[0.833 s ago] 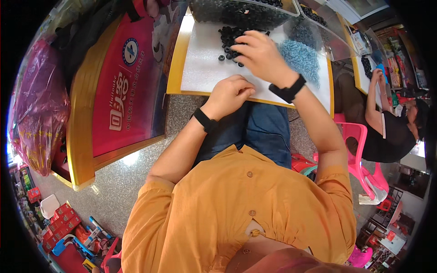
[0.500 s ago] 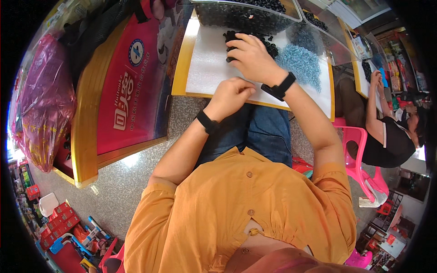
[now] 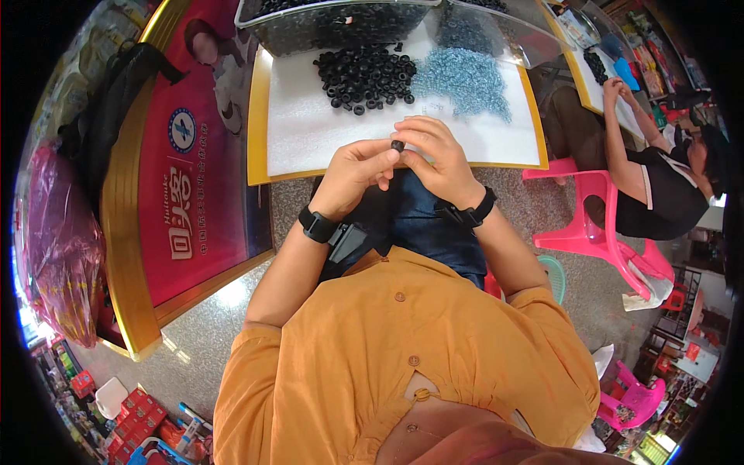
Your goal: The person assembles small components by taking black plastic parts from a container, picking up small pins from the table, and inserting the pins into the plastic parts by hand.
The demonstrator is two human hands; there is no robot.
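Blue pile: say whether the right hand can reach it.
Likely yes: only white sheet shows between the right hand and the blue pile, though that hand is at a small black piece.

On the worktable, a pile of rings sits left of the middle and a heap of finer pieces to its right. An open bin stands on the worktable's far side, behind the rings. Over its near edge, a small part is between the left hand and the right hand. Left of the worktable stands a counter, with a bag beyond; right of it, a chair, then a co-worker
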